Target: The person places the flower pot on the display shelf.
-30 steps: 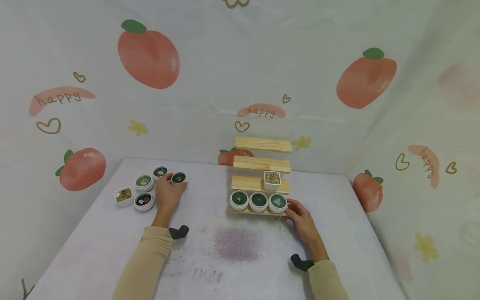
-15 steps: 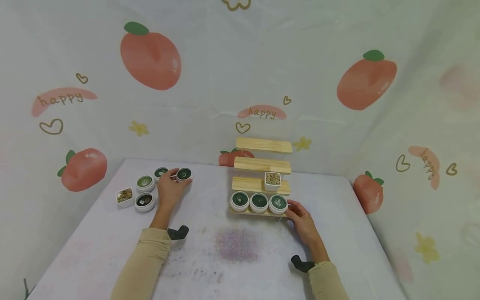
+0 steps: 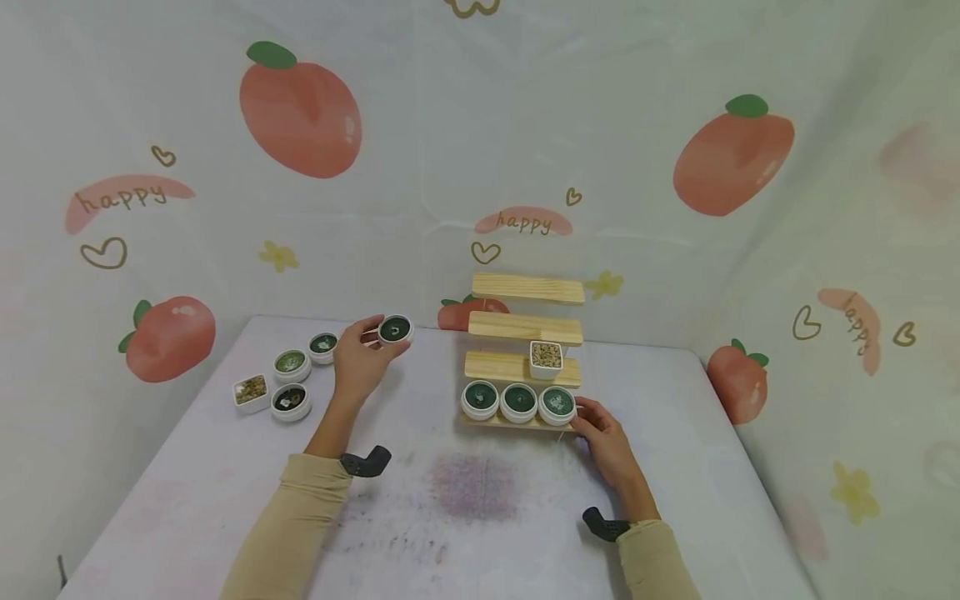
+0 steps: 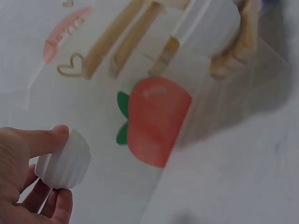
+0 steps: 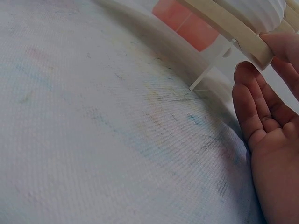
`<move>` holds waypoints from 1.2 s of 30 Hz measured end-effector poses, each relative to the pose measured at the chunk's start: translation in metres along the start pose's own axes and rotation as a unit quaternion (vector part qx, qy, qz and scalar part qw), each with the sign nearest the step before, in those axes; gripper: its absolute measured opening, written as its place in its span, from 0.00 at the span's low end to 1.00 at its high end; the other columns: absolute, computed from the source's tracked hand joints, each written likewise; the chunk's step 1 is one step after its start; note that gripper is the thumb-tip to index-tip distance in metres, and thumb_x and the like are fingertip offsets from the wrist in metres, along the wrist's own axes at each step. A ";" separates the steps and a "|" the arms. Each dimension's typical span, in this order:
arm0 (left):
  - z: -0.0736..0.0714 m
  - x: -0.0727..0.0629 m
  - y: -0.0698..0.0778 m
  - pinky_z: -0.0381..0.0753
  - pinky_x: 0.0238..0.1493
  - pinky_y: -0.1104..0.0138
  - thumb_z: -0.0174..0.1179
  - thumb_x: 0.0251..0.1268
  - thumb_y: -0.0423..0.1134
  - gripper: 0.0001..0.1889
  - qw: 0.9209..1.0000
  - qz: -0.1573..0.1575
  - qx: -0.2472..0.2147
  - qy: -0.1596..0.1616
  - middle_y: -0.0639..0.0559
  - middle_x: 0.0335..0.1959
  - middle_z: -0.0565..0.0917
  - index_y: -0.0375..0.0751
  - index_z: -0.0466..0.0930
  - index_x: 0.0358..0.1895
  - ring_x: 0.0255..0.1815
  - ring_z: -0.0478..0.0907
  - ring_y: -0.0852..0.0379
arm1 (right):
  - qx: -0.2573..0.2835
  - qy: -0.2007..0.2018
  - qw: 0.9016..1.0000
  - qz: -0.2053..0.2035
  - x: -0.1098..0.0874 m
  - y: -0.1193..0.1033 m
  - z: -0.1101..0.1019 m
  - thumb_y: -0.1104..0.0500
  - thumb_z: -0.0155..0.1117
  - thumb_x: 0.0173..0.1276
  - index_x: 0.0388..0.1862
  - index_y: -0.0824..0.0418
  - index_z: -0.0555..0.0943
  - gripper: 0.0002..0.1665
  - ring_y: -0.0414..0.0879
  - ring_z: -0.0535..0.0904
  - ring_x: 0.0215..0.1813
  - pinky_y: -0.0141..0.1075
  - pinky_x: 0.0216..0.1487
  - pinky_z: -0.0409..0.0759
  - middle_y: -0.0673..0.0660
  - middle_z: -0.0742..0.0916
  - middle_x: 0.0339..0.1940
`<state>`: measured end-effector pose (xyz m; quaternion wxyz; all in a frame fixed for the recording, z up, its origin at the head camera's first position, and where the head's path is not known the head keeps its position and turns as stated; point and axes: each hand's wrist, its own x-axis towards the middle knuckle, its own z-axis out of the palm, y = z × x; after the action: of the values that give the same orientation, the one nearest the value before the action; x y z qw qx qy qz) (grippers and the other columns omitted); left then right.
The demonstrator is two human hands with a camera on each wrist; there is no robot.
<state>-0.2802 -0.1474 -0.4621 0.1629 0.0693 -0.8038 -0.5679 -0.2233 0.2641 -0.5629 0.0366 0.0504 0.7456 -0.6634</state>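
Note:
My left hand (image 3: 362, 365) holds a small round white pot (image 3: 395, 330) with a dark green top, raised near the table's back edge. In the left wrist view, thumb and fingers grip the ribbed side of this white pot (image 4: 65, 161). At the right, my right hand (image 3: 606, 446) pinches the end of the lowest board on a tiered wooden rack (image 3: 525, 327). The right wrist view shows the thumb at the end of that board (image 5: 254, 44) and other fingers below it. Three round green-topped pots (image 3: 518, 402) stand in a row on this lowest board.
A square white pot (image 3: 546, 358) of beige bits sits on the rack's second board from the bottom. At the table's left are round pots (image 3: 291, 365) with green or dark tops and another square pot (image 3: 251, 392). A printed cloth wall (image 3: 420, 167) rises behind.
My left hand has lifted the round pot away from the left group, moving it rightward and toward the back. My right hand stays at the rack's end.

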 end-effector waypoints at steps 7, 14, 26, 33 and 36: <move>0.012 -0.011 0.030 0.83 0.63 0.53 0.78 0.52 0.37 0.35 0.999 0.015 -0.033 -0.033 0.41 0.61 0.81 0.38 0.77 0.66 0.59 0.79 0.46 | 0.005 -0.002 1.000 0.001 0.000 0.000 0.000 0.61 0.64 0.72 0.67 0.59 0.75 0.24 0.36 0.81 0.50 0.28 0.50 0.80 0.42 0.86 0.46; 0.026 -0.021 0.051 0.83 0.64 0.56 0.78 0.52 0.36 0.34 0.994 0.042 -0.059 -0.087 0.43 0.60 0.81 0.37 0.77 0.64 0.60 0.79 0.47 | 0.008 -0.010 1.000 0.000 -0.002 -0.002 0.002 0.60 0.65 0.73 0.67 0.61 0.74 0.25 0.35 0.81 0.49 0.27 0.50 0.80 0.40 0.85 0.45; 0.067 -0.037 0.060 0.83 0.63 0.53 0.80 0.49 0.35 0.32 0.981 0.117 -0.058 -0.141 0.42 0.58 0.82 0.38 0.81 0.61 0.59 0.82 0.44 | 0.020 -0.008 1.000 -0.007 -0.002 -0.001 0.001 0.60 0.65 0.73 0.65 0.59 0.76 0.23 0.35 0.81 0.49 0.27 0.49 0.80 0.41 0.85 0.45; 0.088 -0.045 0.056 0.84 0.63 0.60 0.81 0.47 0.34 0.32 0.981 0.108 -0.047 -0.157 0.43 0.56 0.81 0.38 0.81 0.61 0.58 0.82 0.47 | 0.013 -0.006 1.000 -0.012 -0.002 0.000 0.000 0.60 0.65 0.73 0.64 0.58 0.77 0.22 0.35 0.81 0.48 0.27 0.49 0.80 0.41 0.85 0.45; 0.094 -0.048 0.054 0.85 0.61 0.61 0.81 0.47 0.35 0.32 0.981 0.108 -0.029 -0.158 0.44 0.55 0.81 0.38 0.82 0.60 0.57 0.82 0.48 | 0.016 -0.007 1.000 -0.012 -0.002 0.000 0.001 0.60 0.65 0.73 0.64 0.57 0.77 0.22 0.34 0.81 0.48 0.27 0.49 0.80 0.41 0.85 0.45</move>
<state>-0.2631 -0.0304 -0.4488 0.0966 -0.1134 -0.8054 -0.5736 -0.2217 0.2636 -0.5628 0.0332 0.0379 0.7354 -0.6758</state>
